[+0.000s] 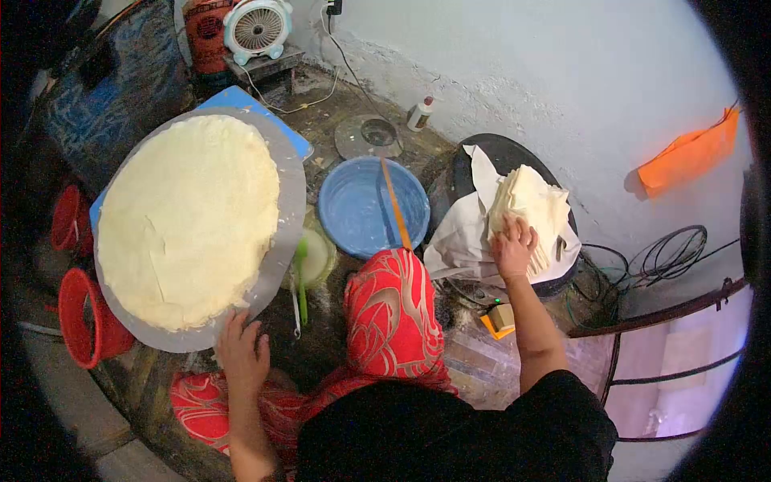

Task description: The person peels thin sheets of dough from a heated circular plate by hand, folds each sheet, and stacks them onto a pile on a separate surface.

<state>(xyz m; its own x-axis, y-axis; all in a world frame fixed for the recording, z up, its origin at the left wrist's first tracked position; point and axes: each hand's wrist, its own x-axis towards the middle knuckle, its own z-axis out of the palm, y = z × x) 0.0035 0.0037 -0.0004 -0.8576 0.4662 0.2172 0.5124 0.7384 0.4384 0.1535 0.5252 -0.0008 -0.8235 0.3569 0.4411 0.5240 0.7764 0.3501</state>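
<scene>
My left hand (243, 349) is at the near edge of a grey round board (291, 225), its fingers loosely spread and nothing seen in them. A large, thin, pale sheet of dough (189, 217) covers most of that board, with a short crease or tear left of its middle. On the right, my right hand (514, 247) rests with parted fingers on the near left side of a stack of folded pale sheets (534, 201). White cloth (466, 233) lies under and beside the stack, on a dark round surface (514, 153).
A blue basin (353, 205) with a wooden stick (393, 202) across it stands between my hands. Nearby are a green-handled tool (301, 261), a white bottle (419, 115) and red buckets (84, 317). A fan (258, 30) stands at the back; cables (671, 249) coil at right.
</scene>
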